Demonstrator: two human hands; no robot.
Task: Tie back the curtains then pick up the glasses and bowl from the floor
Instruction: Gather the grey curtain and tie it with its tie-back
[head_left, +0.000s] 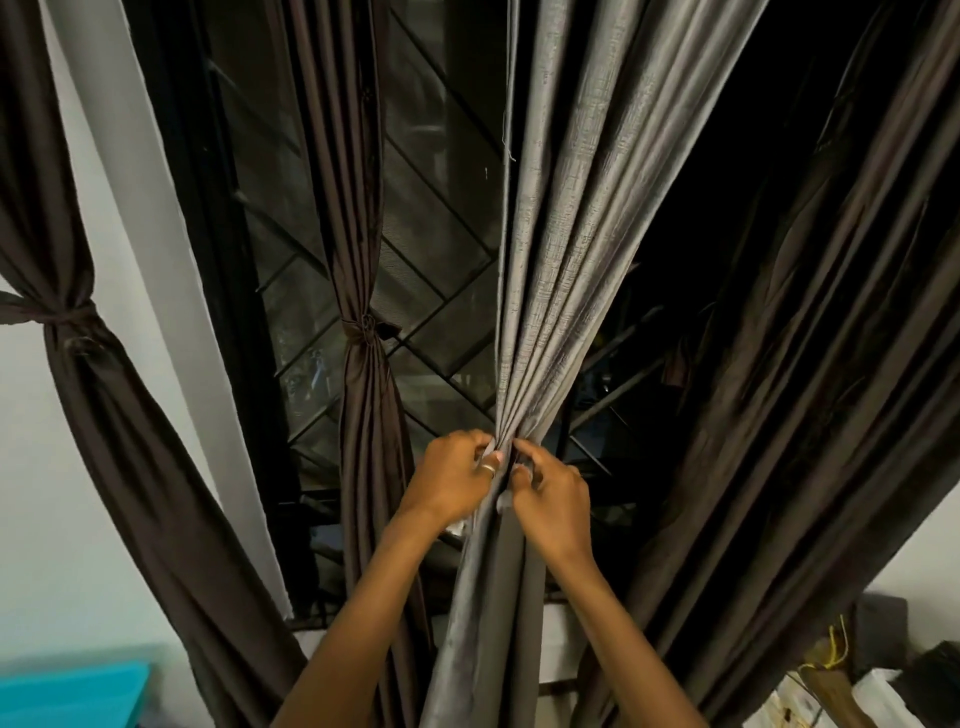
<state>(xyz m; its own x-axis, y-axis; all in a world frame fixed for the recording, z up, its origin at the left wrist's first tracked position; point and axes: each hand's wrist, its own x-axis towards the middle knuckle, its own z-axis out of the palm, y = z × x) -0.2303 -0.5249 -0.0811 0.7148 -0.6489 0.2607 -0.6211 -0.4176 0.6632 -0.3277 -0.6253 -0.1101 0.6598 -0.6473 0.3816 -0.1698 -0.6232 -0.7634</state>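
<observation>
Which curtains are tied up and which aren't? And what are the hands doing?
Far-left brown curtain: tied.
Middle brown curtain: tied.
Grey curtain: gathered, held by both hands.
Right brown curtain: hanging loose.
Left hand: gripping grey curtain.
Right hand: gripping grey curtain.

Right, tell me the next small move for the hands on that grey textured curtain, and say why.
Probably wrap a tie round the gathered waist and knot it. The left hand and right hand both pinch the grey textured curtain where it is bunched, yet no band shows round it, while the dark brown satin curtain beside it is already knotted.
</observation>
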